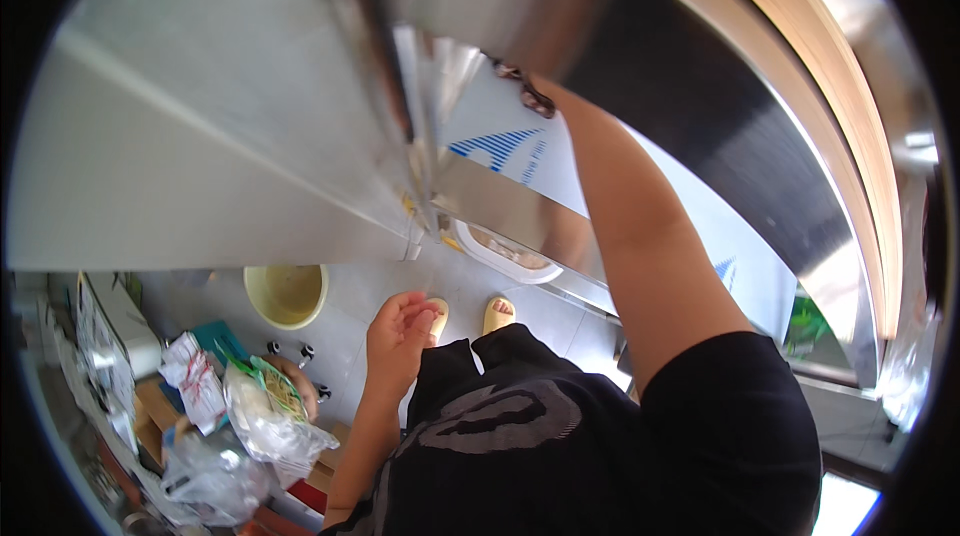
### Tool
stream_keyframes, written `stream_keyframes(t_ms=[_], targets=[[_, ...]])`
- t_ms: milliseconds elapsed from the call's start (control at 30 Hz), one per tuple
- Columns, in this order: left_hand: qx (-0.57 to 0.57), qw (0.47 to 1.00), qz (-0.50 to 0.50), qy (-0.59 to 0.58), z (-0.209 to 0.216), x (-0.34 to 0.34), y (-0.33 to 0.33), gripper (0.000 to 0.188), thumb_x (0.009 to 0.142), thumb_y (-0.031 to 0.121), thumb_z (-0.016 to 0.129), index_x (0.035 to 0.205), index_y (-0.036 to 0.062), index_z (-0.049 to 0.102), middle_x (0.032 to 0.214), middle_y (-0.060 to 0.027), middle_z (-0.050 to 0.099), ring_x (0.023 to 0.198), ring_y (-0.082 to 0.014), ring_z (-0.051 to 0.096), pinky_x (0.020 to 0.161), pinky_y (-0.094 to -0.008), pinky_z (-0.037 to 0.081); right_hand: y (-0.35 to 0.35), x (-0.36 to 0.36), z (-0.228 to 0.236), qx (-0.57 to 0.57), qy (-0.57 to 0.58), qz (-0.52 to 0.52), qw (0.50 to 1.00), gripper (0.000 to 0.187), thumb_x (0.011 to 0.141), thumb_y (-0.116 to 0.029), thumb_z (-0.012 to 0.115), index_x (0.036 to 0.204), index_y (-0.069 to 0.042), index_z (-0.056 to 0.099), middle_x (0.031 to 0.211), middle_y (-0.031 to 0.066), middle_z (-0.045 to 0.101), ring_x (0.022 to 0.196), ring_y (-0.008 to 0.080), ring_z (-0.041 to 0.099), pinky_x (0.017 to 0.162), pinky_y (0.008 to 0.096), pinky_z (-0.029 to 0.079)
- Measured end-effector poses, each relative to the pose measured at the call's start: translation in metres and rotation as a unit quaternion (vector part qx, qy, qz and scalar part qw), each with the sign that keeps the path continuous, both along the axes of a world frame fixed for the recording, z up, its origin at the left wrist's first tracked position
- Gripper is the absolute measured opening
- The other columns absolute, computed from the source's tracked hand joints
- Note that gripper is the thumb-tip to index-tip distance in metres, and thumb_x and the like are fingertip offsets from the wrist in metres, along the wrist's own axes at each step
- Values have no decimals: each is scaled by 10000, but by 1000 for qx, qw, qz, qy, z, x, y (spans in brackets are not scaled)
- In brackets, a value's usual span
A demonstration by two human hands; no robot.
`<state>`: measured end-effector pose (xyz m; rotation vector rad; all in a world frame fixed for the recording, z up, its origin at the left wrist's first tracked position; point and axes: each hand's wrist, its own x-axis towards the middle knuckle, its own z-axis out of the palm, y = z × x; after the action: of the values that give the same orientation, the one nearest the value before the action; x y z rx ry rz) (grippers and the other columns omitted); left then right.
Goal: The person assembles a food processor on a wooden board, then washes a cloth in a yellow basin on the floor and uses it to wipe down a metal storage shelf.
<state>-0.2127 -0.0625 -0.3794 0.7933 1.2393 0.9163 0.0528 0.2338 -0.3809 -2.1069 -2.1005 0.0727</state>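
My right arm reaches up and forward to a large stainless steel door [640, 56]. My right hand [522, 84] is almost fully hidden behind that door's edge, with only the wrist and a dark band showing, so its grip is not visible. My left hand [400, 336] hangs in front of my waist, palm turned up, fingers loosely apart, holding nothing. Below it I see my black shirt and my feet in pale yellow slippers [498, 314] on the grey tiled floor. A second steel panel [200, 136] fills the upper left.
A pale yellow bucket [287, 294] stands on the floor to the left. Several clear plastic bags [265, 421] and packets lie piled on a low surface at the lower left. A white tray-like rim [505, 261] sits at the foot of the steel unit.
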Motion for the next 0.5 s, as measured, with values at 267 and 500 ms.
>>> stream_keyframes(t_ms=[267,500], targets=[[19,996,-85,26,10,-10,22,243,846,76,534,1056,-32,475,946,-116,584,861,-149,556,814,-255,432,-115,58,0,86,-58,-175,979,415,850,-333,356,1177,-112,482,1237,174,442,1213,322,328,985,525,181],[58,971,-229,44,28,18,58,230,844,67,515,1047,-37,481,925,-113,590,855,-147,554,794,-256,433,-280,72,11,25,-47,-388,920,504,858,-388,353,1312,-169,344,1395,149,238,1315,306,144,1038,500,74]])
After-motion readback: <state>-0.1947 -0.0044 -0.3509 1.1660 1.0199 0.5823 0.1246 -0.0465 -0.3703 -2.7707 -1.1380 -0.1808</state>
